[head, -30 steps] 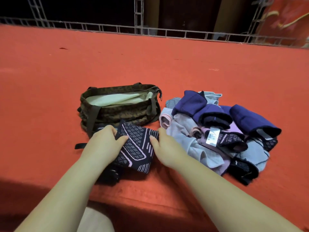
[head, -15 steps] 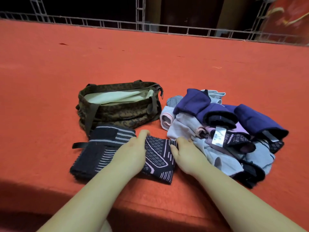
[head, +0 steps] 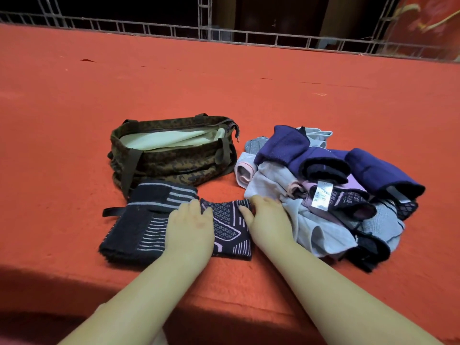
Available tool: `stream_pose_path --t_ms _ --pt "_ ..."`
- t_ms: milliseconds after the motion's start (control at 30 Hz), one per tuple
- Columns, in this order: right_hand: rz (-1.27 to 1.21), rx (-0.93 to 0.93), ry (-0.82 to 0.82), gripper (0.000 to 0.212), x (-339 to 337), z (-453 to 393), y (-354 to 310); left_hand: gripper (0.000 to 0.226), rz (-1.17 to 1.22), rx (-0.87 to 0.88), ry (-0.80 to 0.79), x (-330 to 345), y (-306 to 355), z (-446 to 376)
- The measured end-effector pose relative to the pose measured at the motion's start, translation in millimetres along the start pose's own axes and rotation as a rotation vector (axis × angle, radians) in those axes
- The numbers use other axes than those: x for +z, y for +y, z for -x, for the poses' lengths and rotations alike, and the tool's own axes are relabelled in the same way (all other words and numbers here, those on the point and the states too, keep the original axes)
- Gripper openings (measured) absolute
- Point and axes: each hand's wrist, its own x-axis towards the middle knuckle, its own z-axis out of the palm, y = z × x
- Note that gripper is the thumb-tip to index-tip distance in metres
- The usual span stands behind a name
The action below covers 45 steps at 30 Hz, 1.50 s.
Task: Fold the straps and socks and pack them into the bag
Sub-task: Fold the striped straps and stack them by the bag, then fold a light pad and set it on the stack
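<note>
White tag (head: 322,197) on sock pile (head: 331,195): print too small to read.

My two forearms enter from the lower edge, both bare from elbow to wrist with no sleeve covering them. My left hand (head: 190,226) and right hand (head: 270,221) wear no gloves, and I make out no rings, watch or bands. The fingers are short and rounded; nail detail is too blurred to tell.
</note>
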Motion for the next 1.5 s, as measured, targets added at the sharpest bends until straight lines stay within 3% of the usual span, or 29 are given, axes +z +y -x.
stream_pose_path --t_ms 100,167,233,300,367,467,567,667,767,933,1067,1167,1233,1400,1500 --pt "-0.013 -0.094 0.023 0.052 4.8 11.1 -3.6 0.065 0.096 0.046 -0.006 1.4 6.5 8.1" --pt "0.092 -0.220 0.046 0.052 10.7 20.3 -5.0 0.063 0.207 0.082 -0.075 7.7 12.5 13.4" --pt "0.212 -0.264 0.006 0.054 13.5 25.3 -0.9 0.061 0.300 0.073 -0.160 16.0 15.6 16.2" --pt "0.250 -0.255 -0.102 0.072 10.0 28.7 0.8 0.062 0.347 0.048 -0.224 21.2 16.0 17.2" --pt "0.244 -0.271 -0.193 0.093 8.3 29.2 4.7 0.064 0.385 0.046 -0.222 25.1 14.3 17.2" --pt "0.238 -0.278 -0.229 0.100 2.4 29.4 2.0 0.062 0.434 0.060 -0.208 26.3 10.9 16.3" --pt "0.170 -0.329 -0.175 0.077 -16.0 35.0 -9.3 0.055 0.527 0.052 -0.112 18.3 6.5 12.1" --pt "0.208 -0.408 0.147 0.049 -34.6 45.0 -9.6 0.047 0.637 0.107 0.052 6.5 5.6 8.8" --pt "0.257 -0.398 0.316 0.026 -51.0 46.5 12.1 0.042 0.713 0.218 0.130 -2.1 15.8 5.1" --pt "0.372 -0.336 0.420 0.033 -75.6 53.1 50.1 0.049 0.751 0.393 0.151 -6.9 49.7 -11.7" --pt "0.302 -0.306 0.531 0.032 -74.8 69.2 72.4 0.057 0.728 0.445 0.117 -4.9 72.4 -29.2" --pt "0.251 -0.234 0.555 0.034 -69.7 81.6 81.2 0.034 0.683 0.454 0.171 -0.9 81.2 -34.3" --pt "0.200 -0.185 0.531 0.030 -65.4 87.3 82.9 0.032 0.732 0.490 0.244 2.3 81.1 -31.6" --pt "-0.326 -0.089 0.477 0.022 -76.3 104.1 76.6 0.015 1.067 0.516 0.275 -14.4 73.4 -1.0" --pt "-0.542 -0.068 0.475 0.020 -84.9 121.9 60.0 0.029 1.292 0.397 0.244 -25.2 67.3 27.1"
